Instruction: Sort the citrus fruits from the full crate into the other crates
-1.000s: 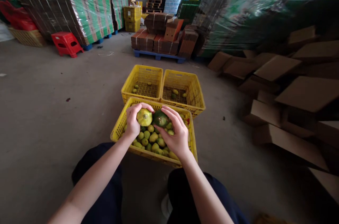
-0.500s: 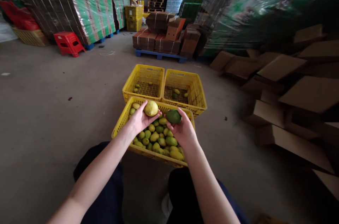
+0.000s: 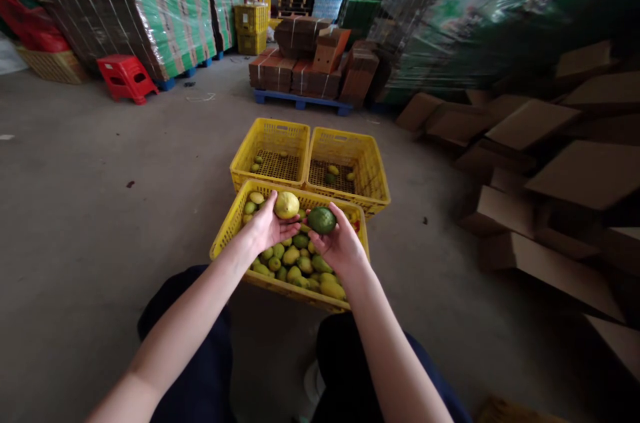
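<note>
A yellow lemon (image 3: 287, 205) rests in my left hand (image 3: 267, 228), held between the thumb and the fingers. My right hand (image 3: 344, 243) grips a dark green lemon (image 3: 321, 220) close beside it. Both hands are above the front yellow crate (image 3: 295, 294), which holds many green and yellow lemons (image 3: 291, 256). My hands and wrists cover part of that pile. Behind it, the back left crate (image 3: 239, 166) has a few small lemons on its floor. In the back right crate (image 3: 379, 173) lie a few more, yellow and green.
A red stool (image 3: 127, 78) stands at the left on the concrete floor. Flat cartons are stacked on a blue pallet (image 3: 300, 101) beyond the crates. Open cardboard boxes (image 3: 530, 230) are heaped at the right. Tall wrapped stacks (image 3: 175, 3) rise on both sides.
The green lemon in my right hand has turned and moved slightly left, nearer to the yellow one. My left hand has shifted only a little, still holding its lemon.
</note>
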Tool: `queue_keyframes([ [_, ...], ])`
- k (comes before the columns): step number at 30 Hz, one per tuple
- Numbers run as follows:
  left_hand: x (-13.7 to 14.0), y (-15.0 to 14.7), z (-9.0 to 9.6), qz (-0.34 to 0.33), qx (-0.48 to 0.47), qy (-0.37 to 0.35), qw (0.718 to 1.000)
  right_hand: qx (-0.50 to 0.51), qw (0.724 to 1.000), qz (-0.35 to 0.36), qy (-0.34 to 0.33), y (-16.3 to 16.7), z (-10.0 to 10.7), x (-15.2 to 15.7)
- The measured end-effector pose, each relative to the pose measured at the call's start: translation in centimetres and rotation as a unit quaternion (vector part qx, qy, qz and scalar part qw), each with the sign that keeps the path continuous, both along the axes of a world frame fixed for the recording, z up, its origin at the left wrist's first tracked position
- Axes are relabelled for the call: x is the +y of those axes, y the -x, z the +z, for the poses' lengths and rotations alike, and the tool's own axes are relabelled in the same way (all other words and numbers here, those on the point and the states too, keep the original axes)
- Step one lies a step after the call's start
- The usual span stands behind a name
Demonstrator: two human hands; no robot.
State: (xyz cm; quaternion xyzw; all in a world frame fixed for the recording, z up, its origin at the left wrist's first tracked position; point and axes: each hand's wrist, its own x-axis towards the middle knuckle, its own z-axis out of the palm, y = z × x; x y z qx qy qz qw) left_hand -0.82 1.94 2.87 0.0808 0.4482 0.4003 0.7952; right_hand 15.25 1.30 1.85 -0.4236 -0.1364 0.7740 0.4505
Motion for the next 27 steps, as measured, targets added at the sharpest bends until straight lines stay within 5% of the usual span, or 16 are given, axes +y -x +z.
queue_keyframes([
  [19, 0.3, 0.0, -1.0, 0.005, -0.040, -0.055, 0.998, -0.016, 0.999, -0.018, -0.036, 0.8, 0.0, -0.2],
  [24, 0.0, -0.3, -0.3, 0.075, -0.012, -0.147, 0.986, -0.070, 0.982, -0.088, -0.154, 0.7, -0.3, -0.6],
  [27, -0.6, 0.1, 0.8, 0.116, 0.049, -0.294, 0.948, -0.192, 0.931, -0.143, -0.276, 0.2, 0.6, -1.1],
])
